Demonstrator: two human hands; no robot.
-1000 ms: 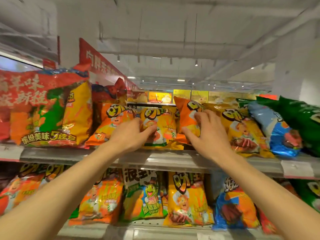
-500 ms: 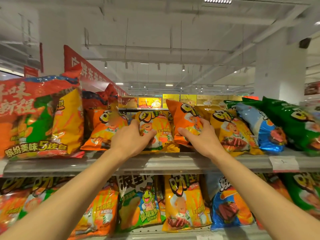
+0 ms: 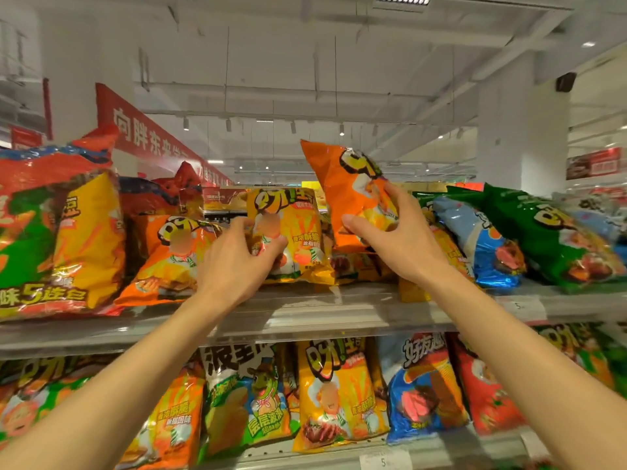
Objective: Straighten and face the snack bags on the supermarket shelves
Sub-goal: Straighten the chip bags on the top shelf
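The right hand [image 3: 400, 239] has lifted the orange bag [image 3: 346, 188] off the upper shelf [image 3: 305, 317], pinching it high at centre frame, where before it leaned. The left hand [image 3: 234, 266] still grips the yellow bag [image 3: 298, 232], now standing upright just left.

Both arms stretched forward; left grip [image 3: 237, 262] and right grip [image 3: 397, 239] curled, pinching.

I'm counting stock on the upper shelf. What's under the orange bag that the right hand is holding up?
Under the lifted orange bag, held by the right hand, more yellow bags lie flat on the upper shelf. The hand and wrist cover part of them, so no count.
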